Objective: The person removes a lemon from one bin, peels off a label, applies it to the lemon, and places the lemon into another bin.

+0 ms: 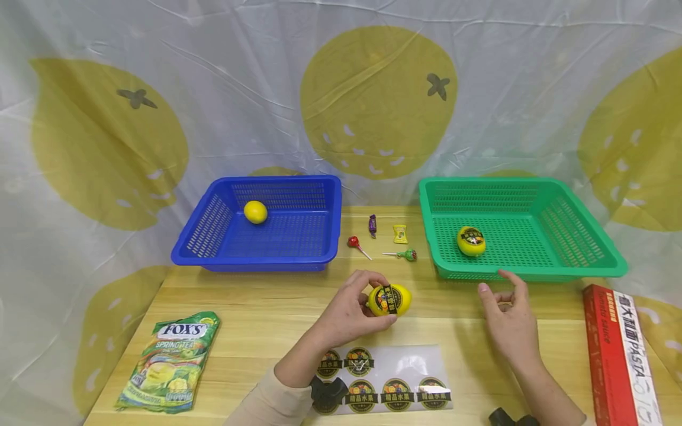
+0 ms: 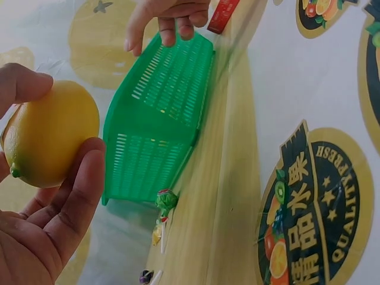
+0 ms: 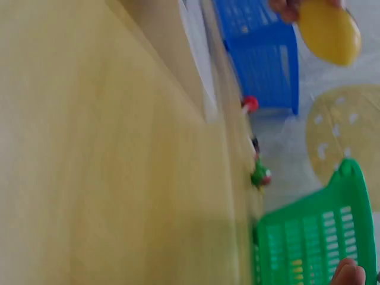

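My left hand (image 1: 356, 307) grips a yellow lemon (image 1: 391, 299) with a black round sticker on it, held above the wooden table (image 1: 256, 307); the left wrist view shows fingers curled round the lemon (image 2: 50, 133). My right hand (image 1: 506, 313) hovers to the right, fingers loosely spread, holding nothing, near the front rim of the green basket (image 1: 586, 236). A stickered lemon (image 1: 471, 241) lies in the green basket. A plain lemon (image 1: 255, 212) lies in the blue basket (image 1: 213, 231). A sticker sheet (image 1: 421, 361) lies below the hands.
Between the baskets lie a red lollipop (image 1: 354, 243), a green lollipop (image 1: 407, 255), a purple sweet (image 1: 372, 224) and a yellow sweet (image 1: 400, 234). A FOX'S candy bag (image 1: 170, 361) lies front left. A red pasta box (image 1: 620, 355) lies front right. A lemon-print cloth hangs behind.
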Demonstrator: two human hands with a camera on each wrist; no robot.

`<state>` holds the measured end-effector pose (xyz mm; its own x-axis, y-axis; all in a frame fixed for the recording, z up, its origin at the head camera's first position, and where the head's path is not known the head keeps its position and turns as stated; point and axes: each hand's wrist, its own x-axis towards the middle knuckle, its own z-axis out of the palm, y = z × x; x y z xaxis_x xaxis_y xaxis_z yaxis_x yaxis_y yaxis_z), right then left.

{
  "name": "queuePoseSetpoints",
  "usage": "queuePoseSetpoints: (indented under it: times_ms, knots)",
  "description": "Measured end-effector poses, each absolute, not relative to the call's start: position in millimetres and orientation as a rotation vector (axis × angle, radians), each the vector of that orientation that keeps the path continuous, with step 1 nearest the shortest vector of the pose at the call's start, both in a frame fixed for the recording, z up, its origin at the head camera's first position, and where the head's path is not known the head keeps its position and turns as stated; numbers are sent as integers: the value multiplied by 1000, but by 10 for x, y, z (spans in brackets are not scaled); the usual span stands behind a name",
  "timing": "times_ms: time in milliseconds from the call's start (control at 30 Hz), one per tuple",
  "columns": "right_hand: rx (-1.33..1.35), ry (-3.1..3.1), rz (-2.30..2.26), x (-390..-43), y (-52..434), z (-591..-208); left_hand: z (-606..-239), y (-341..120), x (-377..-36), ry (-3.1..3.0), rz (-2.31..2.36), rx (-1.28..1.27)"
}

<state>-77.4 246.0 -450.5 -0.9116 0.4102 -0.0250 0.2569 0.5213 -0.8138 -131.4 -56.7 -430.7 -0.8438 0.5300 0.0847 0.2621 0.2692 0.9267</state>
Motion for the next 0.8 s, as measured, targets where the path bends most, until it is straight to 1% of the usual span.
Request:
queuePoseSetpoints:
  times_ms: [233, 533, 667, 800]
  knots:
    - [-723, -2548, 1321, -943, 2752, -4451, -4314, -572, -1316, 2337, 1571, 742]
    - [-826, -2496, 1399, -989, 2789, -4515, -4289, -553, -1320, 2415, 1536, 662]
    - [-824, -2471, 1433, -1003, 2785, -4540, -4215, -482, -1387, 2441, 1520, 708]
    - [-811, -2462, 1457, -1011, 2788, -4546, -4060, -315, -1543, 2474, 1460, 840]
